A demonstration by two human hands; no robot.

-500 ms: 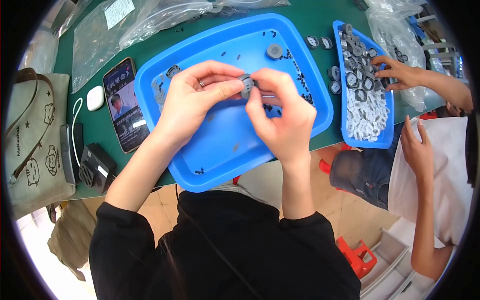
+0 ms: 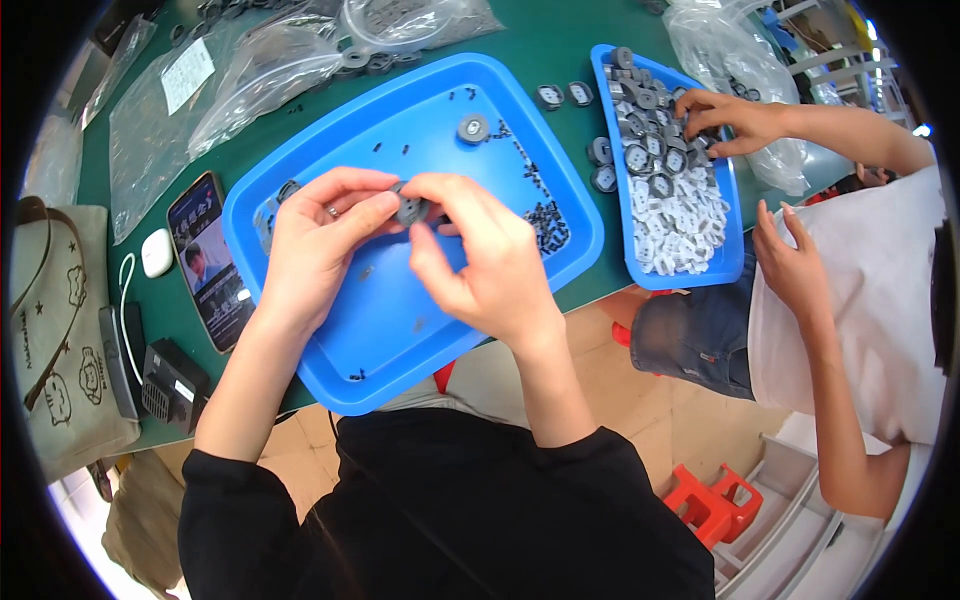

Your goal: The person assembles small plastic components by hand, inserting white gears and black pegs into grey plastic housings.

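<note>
A small dark grey round plastic part point(image 2: 411, 207) is held over the blue tray point(image 2: 578, 255). My left hand point(image 2: 325, 240) pinches its left side between thumb and fingers. My right hand point(image 2: 485, 260) is at its right side, index fingertip along the upper edge and thumb just below. Whether a tiny piece sits between those fingertips is hidden. Inside the tray another grey round part point(image 2: 473, 129) lies toward the far right corner. Many tiny black pieces point(image 2: 545, 228) gather along the right side, and clear flat pieces point(image 2: 266, 215) lie at the left, partly behind my left hand.
Right of my tray, a co-worker's hand point(image 2: 735, 122) reaches into a narrower blue tray point(image 2: 738, 262) of grey round parts and white pieces point(image 2: 680, 225). A phone point(image 2: 210, 265), white case point(image 2: 156, 253), black device point(image 2: 173, 385) and cloth bag point(image 2: 75, 340) lie left. Plastic bags point(image 2: 265, 85) lie behind.
The whole view has shifted, so the table things appear further left. My right thumb has moved off the round part's face to just below it. My left hand keeps its pinch.
</note>
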